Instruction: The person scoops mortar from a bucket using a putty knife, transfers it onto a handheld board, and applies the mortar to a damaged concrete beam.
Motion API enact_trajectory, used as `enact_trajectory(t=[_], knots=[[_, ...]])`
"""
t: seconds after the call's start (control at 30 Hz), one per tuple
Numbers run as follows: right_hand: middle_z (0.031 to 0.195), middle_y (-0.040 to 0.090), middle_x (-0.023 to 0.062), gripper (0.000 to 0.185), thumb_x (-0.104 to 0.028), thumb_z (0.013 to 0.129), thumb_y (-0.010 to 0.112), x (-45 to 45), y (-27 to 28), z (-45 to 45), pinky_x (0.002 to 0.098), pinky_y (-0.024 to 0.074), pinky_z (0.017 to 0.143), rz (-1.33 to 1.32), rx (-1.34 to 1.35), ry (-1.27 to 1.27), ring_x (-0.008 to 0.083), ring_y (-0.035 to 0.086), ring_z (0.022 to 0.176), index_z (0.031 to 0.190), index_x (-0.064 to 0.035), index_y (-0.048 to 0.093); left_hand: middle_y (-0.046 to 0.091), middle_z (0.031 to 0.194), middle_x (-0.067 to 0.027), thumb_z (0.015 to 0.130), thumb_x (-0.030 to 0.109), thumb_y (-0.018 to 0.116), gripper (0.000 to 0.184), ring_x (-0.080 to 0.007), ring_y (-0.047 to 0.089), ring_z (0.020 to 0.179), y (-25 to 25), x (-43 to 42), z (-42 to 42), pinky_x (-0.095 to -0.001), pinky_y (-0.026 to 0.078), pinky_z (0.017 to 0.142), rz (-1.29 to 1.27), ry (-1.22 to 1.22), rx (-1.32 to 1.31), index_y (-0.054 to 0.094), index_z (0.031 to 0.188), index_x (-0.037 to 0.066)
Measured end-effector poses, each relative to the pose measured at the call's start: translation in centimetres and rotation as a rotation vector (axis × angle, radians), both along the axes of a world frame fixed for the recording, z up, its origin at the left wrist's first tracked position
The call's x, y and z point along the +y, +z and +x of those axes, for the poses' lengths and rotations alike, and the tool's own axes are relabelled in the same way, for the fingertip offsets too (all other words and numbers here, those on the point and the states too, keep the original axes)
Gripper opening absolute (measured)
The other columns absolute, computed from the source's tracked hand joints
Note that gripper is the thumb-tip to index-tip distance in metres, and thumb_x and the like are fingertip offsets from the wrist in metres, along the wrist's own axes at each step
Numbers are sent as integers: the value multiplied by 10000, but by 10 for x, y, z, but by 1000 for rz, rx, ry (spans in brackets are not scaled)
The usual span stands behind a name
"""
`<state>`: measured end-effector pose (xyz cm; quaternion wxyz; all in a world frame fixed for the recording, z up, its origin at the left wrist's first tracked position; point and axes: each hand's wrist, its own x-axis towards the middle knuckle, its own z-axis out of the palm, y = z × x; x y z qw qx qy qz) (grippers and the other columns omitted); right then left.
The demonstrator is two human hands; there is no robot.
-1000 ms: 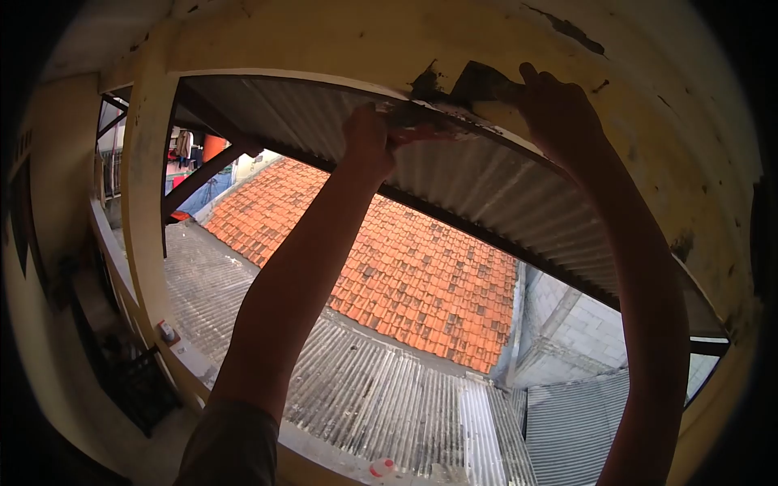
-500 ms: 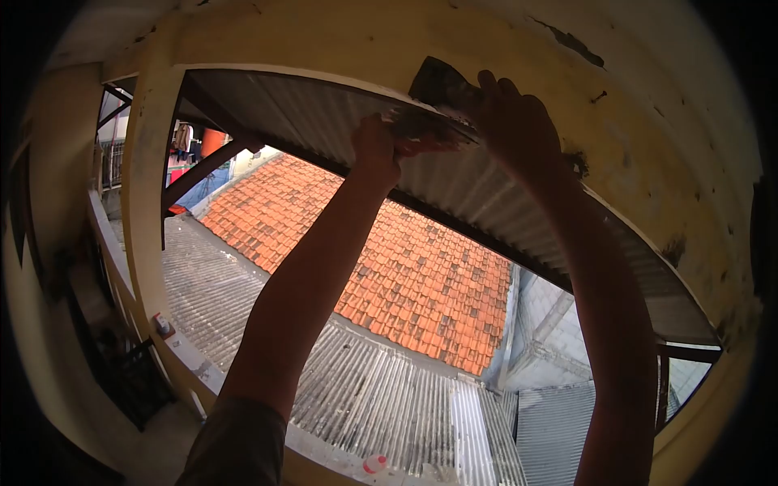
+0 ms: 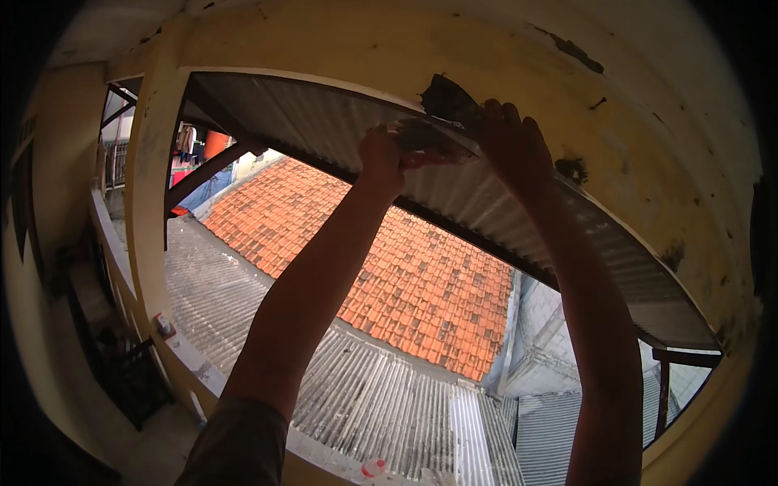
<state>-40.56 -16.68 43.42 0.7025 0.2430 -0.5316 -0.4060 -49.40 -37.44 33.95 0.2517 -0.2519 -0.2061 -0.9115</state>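
Both arms reach up to the lower edge of the yellow wall (image 3: 324, 49). My right hand (image 3: 512, 146) is closed around a putty knife (image 3: 450, 101), its dark, flared blade pointing left and lying close to the wall edge. The handle is hidden in my fingers. Just below, my left hand (image 3: 381, 158) grips one end of a crumpled clear plastic packet (image 3: 438, 150) with red markings. The packet spans the space between the hands, under the blade. Its contents are too dark to make out.
A corrugated awning (image 3: 486, 190) slopes behind my hands. Beyond lie an orange tiled roof (image 3: 421, 283) and grey corrugated roofing (image 3: 365, 397). A ledge below holds a small container (image 3: 164, 326) and a red-capped item (image 3: 374, 468). A nail (image 3: 598, 103) sticks out of the wall.
The putty knife and my right hand have shifted slightly down, and the blade's angle has changed. My left hand and the packet have moved slightly right and down.
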Motion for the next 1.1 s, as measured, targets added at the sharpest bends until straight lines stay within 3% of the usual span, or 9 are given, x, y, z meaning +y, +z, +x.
enact_trajectory(t=[0.17,0.33,0.47,0.57,0.63,0.87,0.97,1.07,1.1], knots=[[1066,565,36,327,-178,869,673,21,12,3,330,546,631,-51,-64,-14,176,636,947,1181,-271,711,641,1046,-114,1025,227,446,228,-299,692,745,7,1,10,-440,545,580,-29,-47,-7,583,1088,57],[1136,580,71,425,-108,890,638,38,26,31,359,584,674,-100,-243,-21,204,661,969,1271,-286,692,643,1064,-121,1043,251,418,260,-310,689,679,11,0,7,-406,548,515,-15,-9,-5,579,1109,58],[1137,589,95,469,-73,881,636,29,21,49,378,593,692,-157,-307,41,219,670,978,1300,-279,682,660,1063,-124,1041,224,426,243,-316,710,719,15,0,-10,-417,554,516,-22,-47,-49,581,1106,47],[1141,597,112,446,-82,874,648,20,15,36,387,600,695,-110,-326,103,232,681,959,1286,-250,682,673,1046,-149,1043,211,417,255,-336,722,724,13,3,-14,-436,569,537,-279,181,2,565,1136,24],[1127,602,119,399,-98,887,638,12,8,27,380,602,666,-76,-268,141,240,687,925,1264,-221,684,680,1020,-173,1047,219,399,288,-351,727,712,15,6,3,-462,578,565,-30,-108,-66,539,1173,1],[1161,608,115,407,-110,892,633,25,-3,8,383,604,629,-89,-252,92,246,688,920,1279,-231,671,671,988,-200,1046,211,381,304,-346,673,610,18,19,36,-494,583,627,74,-57,-58,515,1190,-20],[1179,608,106,424,-111,889,635,47,1,27,391,609,651,-137,-345,-83,241,688,933,1291,-240,674,662,974,-210,1057,232,365,332,-350,650,587,19,15,36,-500,578,636,49,-27,-80,487,1216,-33],[1098,605,116,414,-114,897,639,60,5,49,394,607,688,-48,-281,-39,247,693,906,1284,-251,688,653,976,-222,1064,250,358,365,-362,656,601,24,16,37,-505,579,651,81,-74,-93,458,1257,-44],[1076,608,125,414,-109,899,639,59,8,61,401,603,707,-121,-384,-44,253,696,898,1284,-253,690,653,994,-230,1064,251,358,374,-364,657,597,25,15,32,-505,581,649,91,-103,-73,456,1266,-48]])
